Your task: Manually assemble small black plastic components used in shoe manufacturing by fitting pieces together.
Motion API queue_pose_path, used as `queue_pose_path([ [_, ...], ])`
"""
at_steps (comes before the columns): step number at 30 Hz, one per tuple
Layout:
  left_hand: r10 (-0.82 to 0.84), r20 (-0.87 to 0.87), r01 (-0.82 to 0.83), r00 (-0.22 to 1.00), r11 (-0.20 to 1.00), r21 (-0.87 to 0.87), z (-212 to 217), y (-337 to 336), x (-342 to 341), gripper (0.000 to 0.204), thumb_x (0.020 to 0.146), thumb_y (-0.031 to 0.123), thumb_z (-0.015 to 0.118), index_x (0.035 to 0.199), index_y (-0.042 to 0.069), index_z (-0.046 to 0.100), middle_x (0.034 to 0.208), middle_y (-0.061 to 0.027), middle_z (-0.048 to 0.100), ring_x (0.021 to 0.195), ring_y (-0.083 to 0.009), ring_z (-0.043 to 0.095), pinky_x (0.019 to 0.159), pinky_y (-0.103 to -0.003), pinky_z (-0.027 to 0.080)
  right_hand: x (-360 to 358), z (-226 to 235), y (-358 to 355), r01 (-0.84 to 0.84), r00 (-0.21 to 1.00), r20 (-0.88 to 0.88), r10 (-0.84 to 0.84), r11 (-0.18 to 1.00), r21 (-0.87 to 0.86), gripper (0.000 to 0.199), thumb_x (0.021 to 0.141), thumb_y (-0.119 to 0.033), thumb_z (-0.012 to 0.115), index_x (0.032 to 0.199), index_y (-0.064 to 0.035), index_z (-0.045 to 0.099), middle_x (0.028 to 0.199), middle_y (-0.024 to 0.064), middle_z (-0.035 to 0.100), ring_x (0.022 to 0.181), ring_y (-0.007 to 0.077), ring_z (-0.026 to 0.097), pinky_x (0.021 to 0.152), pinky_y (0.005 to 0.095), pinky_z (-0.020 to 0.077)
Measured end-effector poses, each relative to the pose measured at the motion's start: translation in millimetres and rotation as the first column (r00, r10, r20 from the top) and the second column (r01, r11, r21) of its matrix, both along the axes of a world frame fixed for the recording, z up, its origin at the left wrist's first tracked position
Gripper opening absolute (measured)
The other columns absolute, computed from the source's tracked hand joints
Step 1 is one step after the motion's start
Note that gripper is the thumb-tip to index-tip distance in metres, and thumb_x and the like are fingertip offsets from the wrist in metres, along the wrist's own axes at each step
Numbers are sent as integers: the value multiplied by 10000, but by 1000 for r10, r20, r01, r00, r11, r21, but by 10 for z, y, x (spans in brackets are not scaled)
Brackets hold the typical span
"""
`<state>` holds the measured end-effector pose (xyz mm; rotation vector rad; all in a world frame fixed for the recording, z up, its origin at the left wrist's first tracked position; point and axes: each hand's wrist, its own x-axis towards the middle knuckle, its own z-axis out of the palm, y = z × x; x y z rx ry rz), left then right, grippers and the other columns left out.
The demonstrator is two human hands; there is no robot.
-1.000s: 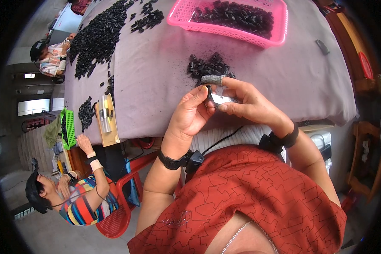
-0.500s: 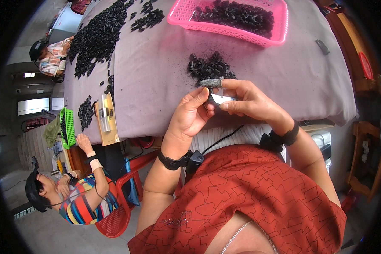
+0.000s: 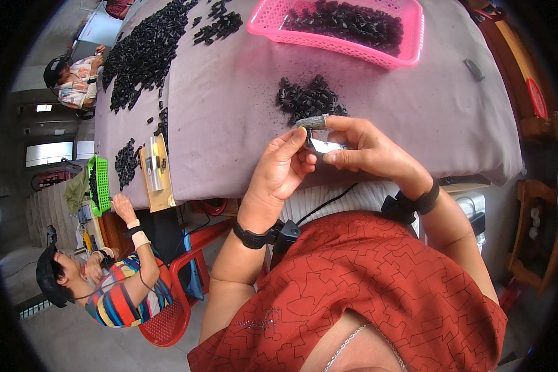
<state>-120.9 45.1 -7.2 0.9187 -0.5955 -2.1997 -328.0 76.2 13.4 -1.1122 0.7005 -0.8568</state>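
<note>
Both my hands meet above the near side of the cloth-covered table. Between thumb and fingers, my left hand (image 3: 275, 166) pinches a small black part (image 3: 309, 140), mostly hidden by the fingertips. My right hand (image 3: 373, 147) grips a small shiny blade (image 3: 324, 146), its edge close against that part. A grey finger cover (image 3: 312, 122) wraps my right index finger, which reaches over to the left thumb. Just beyond the hands lies a loose pile of small black parts (image 3: 310, 96), with dark crumbs around it.
A pink basket (image 3: 335, 51) of black parts stands at the far side. A large black heap (image 3: 139, 59) spreads at the far left. A wooden board with a clear tube (image 3: 154, 173) and a green basket (image 3: 103, 186) lie left. Two people (image 3: 121, 279) sit along that side.
My hands hold nearly the same pose, with only slight movement at the blade. The view has shifted a little. At the far left, the other person's hands have risen slightly.
</note>
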Motion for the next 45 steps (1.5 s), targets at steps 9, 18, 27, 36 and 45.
queue_pose_path([
  [9, -74, 9, 74, 997, 993, -91, 133, 6, 44, 174, 943, 192, 606, 1045, 51, 606, 831, -24, 628, 681, -102, 616, 619, -240, 538, 0, -22, -18, -7, 1000, 1, 7, 1000, -1, 459, 901, -145, 633, 1327, -52, 491, 734, -36, 528, 633, 38, 450, 538, 197, 360],
  [18, -85, -59, 83, 995, 996, -36, 114, 12, 42, 149, 940, 165, 607, 1029, 45, 616, 835, -34, 627, 687, -105, 601, 618, -244, 528, -7, 1, -23, -11, 999, 40, 9, 999, 51, 466, 901, -140, 626, 1338, -51, 495, 786, -29, 572, 642, 31, 452, 532, 191, 357],
  [27, -73, -126, 74, 989, 997, 8, 73, -24, 44, 172, 936, 166, 613, 1065, 53, 627, 857, -24, 629, 678, -98, 580, 609, -232, 512, -8, -12, -10, -7, 999, 37, 7, 1000, 12, 478, 892, -132, 638, 1340, -51, 492, 725, -28, 550, 607, 29, 454, 510, 188, 343],
  [36, -108, -133, 106, 985, 994, -20, 89, -20, 31, 155, 949, 179, 585, 1021, 44, 610, 851, -43, 631, 687, -112, 574, 624, -238, 491, -4, -40, -51, 2, 996, 90, -8, 997, 73, 438, 896, -174, 651, 1295, -44, 526, 726, -42, 541, 607, 20, 439, 502, 182, 337],
  [45, -56, -147, 58, 988, 998, 13, 34, -21, 46, 156, 948, 163, 584, 1050, 48, 610, 840, -37, 633, 696, -110, 581, 623, -237, 492, 18, 15, 7, 12, 1000, 13, -12, 1000, 19, 383, 908, -152, 637, 1261, -42, 536, 734, -51, 538, 605, 22, 430, 501, 184, 337],
])
